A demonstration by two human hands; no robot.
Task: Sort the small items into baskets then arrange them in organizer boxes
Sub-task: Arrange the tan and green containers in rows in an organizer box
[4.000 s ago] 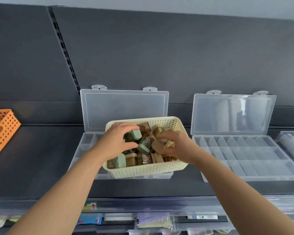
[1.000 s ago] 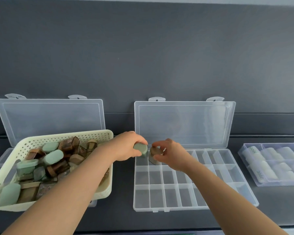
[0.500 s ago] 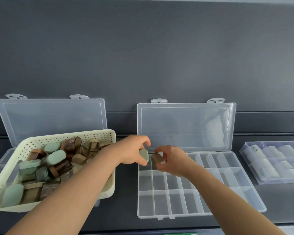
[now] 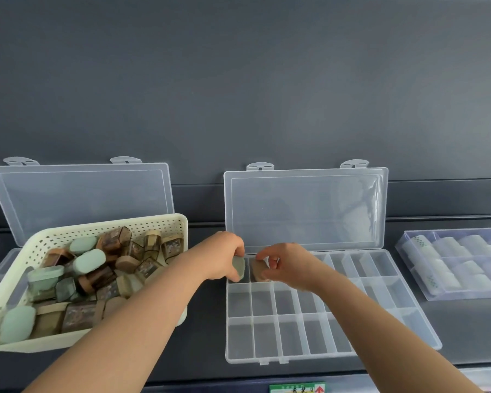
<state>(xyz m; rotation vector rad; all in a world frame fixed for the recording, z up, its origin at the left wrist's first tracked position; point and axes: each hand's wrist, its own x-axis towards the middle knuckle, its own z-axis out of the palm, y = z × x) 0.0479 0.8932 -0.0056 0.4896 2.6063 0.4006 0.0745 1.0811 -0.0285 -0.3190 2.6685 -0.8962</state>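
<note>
Your left hand (image 4: 223, 258) pinches a pale-green rounded case (image 4: 238, 268), your right hand (image 4: 285, 265) a tan case (image 4: 258, 270), over the clear plastic organizer box (image 4: 295, 340), otherwise empty. Cream perforated basket (image 4: 68, 234) nearly full.

the organizer box (image 4: 267, 338) lies open to reach from above and the front; its raised lid (image 4: 304, 211) blocks the back, the cream basket (image 4: 97, 228) flanks the left, and a tray (image 4: 465, 295), seemingly of rolls, sits apart on the right.

Dark shelf (image 4: 204, 321) carries 3 clear boxes: L organizer box (image 4: 82, 197), lid up, at L edge; mid organizer box (image 4: 267, 330), lid up, centre; box w/ white rolls (image 4: 451, 268) at R edge.
</note>
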